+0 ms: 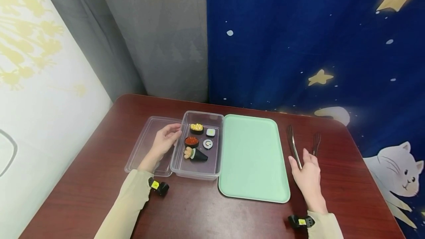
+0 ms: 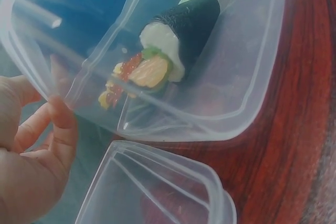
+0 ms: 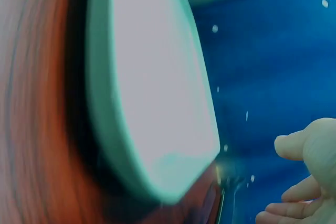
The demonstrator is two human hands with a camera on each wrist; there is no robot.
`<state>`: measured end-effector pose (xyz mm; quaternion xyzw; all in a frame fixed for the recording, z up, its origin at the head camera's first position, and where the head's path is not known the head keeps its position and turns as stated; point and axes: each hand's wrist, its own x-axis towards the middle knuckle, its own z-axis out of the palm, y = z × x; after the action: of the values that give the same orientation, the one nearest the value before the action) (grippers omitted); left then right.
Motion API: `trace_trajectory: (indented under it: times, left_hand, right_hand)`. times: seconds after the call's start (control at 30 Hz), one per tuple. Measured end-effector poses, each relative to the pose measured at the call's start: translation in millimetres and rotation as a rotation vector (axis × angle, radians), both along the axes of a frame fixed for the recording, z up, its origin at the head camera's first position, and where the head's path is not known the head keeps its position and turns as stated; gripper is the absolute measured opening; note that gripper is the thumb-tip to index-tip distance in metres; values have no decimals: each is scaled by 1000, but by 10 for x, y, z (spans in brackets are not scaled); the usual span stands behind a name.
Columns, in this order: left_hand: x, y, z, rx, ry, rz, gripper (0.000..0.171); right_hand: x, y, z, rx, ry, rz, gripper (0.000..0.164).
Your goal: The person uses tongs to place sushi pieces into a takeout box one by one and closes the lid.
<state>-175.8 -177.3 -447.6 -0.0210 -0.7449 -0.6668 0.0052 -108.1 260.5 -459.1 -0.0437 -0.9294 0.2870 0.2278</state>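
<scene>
My left hand [image 1: 166,138] is at the left side of a clear plastic container [image 1: 198,175], its loosely bent fingertips [image 2: 62,109] right at the rim. Inside lie a corn-topped sushi piece [image 1: 196,128], a red roe-topped piece [image 1: 191,142], two small rolls, one white and square [image 1: 210,132], one round [image 1: 207,144], and a dark cone-shaped hand roll [image 1: 199,155]. My right hand [image 1: 308,174] is to the right of a light green tray [image 1: 254,158], thumb and fingers spread apart. Its thumb overlaps the handle of a metal fork [image 1: 293,144] in the head view.
A clear lid [image 1: 141,154] lies left of the container, partly beneath my left forearm. Beyond my right fingers lies a second, darker fork-like utensil [image 1: 316,142]. The reddish-brown table [image 1: 199,209] backs onto grey and blue curtains [image 1: 265,65].
</scene>
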Motion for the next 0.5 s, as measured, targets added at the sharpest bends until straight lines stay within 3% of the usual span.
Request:
trace_trajectory:
  times: [0.1, 0.23, 0.5]
  left_hand:
    - [-25, -38, -85, 0, 1, 20, 33]
    - [-44, -99, -187, -20, -9, 54, 32]
    - [48, -284, -110, -124, 39, 78, 30]
  right_hand:
    - [-31, -121, 9, 3, 71, 53, 52]
    - [-77, -281, 16, -4, 100, 115, 50]
    - [-166, -643, 96, -71, 189, 216, 46]
